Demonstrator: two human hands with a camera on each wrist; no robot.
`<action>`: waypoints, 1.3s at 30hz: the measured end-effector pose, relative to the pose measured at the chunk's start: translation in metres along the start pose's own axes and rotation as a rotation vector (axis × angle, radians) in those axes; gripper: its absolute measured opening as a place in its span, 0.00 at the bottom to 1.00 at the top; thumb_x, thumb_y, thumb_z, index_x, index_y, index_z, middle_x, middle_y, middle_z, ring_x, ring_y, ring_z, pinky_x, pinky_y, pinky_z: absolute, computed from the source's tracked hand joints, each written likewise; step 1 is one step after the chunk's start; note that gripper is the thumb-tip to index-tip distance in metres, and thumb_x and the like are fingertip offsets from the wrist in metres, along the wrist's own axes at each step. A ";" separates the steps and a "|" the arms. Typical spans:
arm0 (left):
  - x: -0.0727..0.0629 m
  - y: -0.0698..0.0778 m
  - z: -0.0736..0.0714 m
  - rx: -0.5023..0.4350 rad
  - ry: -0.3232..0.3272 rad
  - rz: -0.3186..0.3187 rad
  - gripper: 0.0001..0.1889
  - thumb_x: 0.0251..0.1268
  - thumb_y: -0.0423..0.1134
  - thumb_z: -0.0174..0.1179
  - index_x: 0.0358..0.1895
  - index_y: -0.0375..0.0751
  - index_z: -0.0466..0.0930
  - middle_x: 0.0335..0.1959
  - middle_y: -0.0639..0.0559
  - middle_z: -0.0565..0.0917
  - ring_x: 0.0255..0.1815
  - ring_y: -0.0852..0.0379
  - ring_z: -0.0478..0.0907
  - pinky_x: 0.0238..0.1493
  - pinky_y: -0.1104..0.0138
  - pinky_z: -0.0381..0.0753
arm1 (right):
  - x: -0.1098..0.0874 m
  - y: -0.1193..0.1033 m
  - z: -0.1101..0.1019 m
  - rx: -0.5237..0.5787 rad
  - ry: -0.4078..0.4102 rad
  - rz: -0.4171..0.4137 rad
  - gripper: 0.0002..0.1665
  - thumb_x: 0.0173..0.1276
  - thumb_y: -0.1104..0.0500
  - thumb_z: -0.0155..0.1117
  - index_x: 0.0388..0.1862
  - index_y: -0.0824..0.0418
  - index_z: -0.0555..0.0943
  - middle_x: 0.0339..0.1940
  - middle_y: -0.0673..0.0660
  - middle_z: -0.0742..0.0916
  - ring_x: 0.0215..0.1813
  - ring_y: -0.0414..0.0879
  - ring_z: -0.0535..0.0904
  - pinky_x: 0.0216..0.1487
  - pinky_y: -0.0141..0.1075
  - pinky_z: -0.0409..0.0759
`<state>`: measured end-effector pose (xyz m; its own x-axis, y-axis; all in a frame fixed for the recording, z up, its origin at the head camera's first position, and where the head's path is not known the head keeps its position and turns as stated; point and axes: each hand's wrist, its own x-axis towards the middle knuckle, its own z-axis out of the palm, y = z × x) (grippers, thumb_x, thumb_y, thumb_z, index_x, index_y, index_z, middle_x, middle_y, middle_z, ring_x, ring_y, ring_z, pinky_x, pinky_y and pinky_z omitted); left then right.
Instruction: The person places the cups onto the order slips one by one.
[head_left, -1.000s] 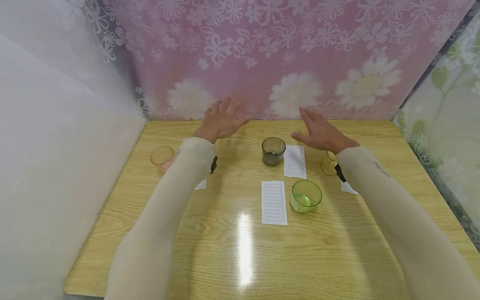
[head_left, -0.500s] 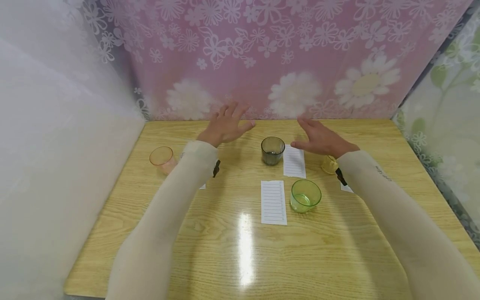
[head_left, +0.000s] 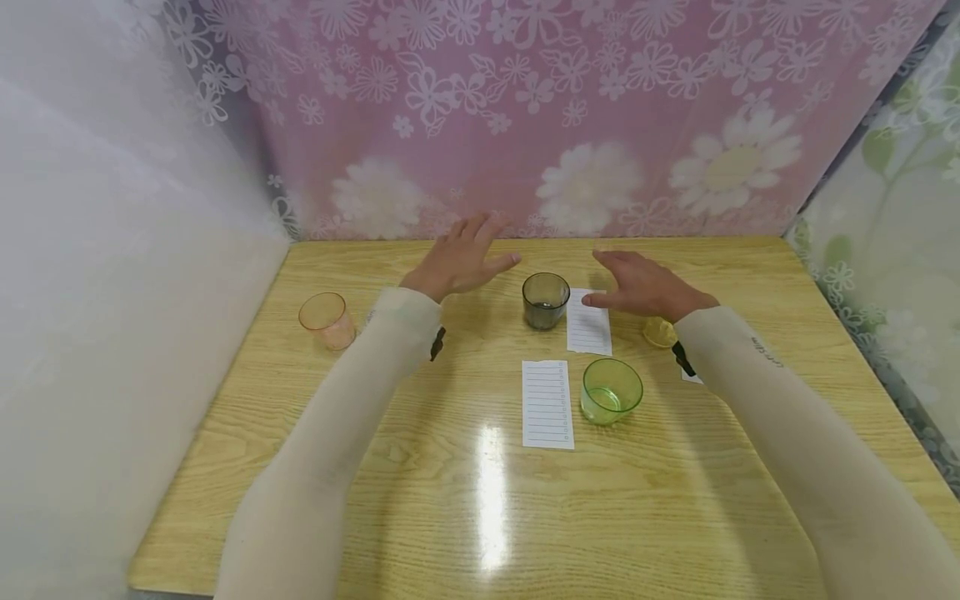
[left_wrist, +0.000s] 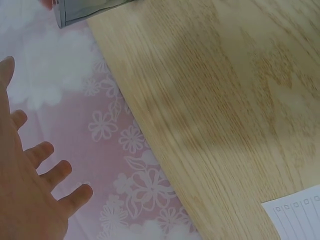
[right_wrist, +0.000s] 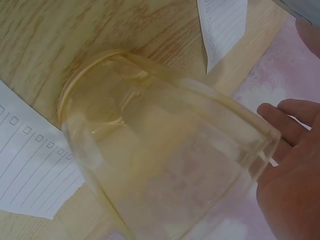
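Fingers (head_left: 491, 223) spread, yellow cup (head_left: 660, 332) half-hidden under right hand (head_left: 641, 286)

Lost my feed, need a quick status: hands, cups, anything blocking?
Left hand open, right hand open, both holding nothing. Grey cup upright between them, untouched. Yellow cup below right wrist. Nothing blocking.

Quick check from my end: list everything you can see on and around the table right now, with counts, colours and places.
table: one, light wood, fills the foreground
grey cup: one, table centre, between the hands
green cup: one, nearer, right of centre
orange cup: one, left side
yellow cup: one, right, partly behind the right wrist
paper slips: two in full view, white, lined, beside the grey and green cups; edges of others by the arms
curtain: pink, floral, behind
left hand: open, above the table
right hand: open, above the table
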<state>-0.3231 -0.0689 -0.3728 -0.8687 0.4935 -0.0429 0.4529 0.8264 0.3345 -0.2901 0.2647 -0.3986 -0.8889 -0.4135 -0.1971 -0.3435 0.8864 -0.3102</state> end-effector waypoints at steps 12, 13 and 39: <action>0.001 0.007 0.010 0.000 -0.027 0.100 0.41 0.86 0.71 0.41 0.92 0.65 0.40 0.92 0.47 0.49 0.92 0.36 0.47 0.86 0.32 0.52 | -0.002 0.002 0.008 -0.032 -0.006 -0.014 0.59 0.80 0.33 0.63 0.90 0.68 0.54 0.88 0.73 0.61 0.87 0.74 0.56 0.85 0.72 0.55; 0.001 0.008 0.011 0.001 -0.030 0.101 0.41 0.86 0.71 0.41 0.92 0.65 0.41 0.92 0.47 0.49 0.92 0.37 0.47 0.86 0.32 0.52 | -0.002 0.002 0.009 -0.033 -0.008 -0.014 0.59 0.80 0.32 0.63 0.90 0.68 0.54 0.88 0.73 0.61 0.87 0.74 0.56 0.85 0.71 0.56; 0.004 0.016 0.033 -0.013 -0.073 0.130 0.40 0.86 0.71 0.42 0.92 0.66 0.43 0.93 0.51 0.48 0.92 0.41 0.48 0.84 0.36 0.61 | 0.003 0.005 0.014 -0.148 -0.045 -0.045 0.51 0.76 0.35 0.70 0.81 0.70 0.71 0.79 0.74 0.76 0.80 0.75 0.70 0.81 0.71 0.64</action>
<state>-0.3130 -0.0447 -0.3986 -0.7858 0.6148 -0.0665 0.5575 0.7508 0.3542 -0.2903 0.2646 -0.4140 -0.8584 -0.4594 -0.2284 -0.4264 0.8864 -0.1803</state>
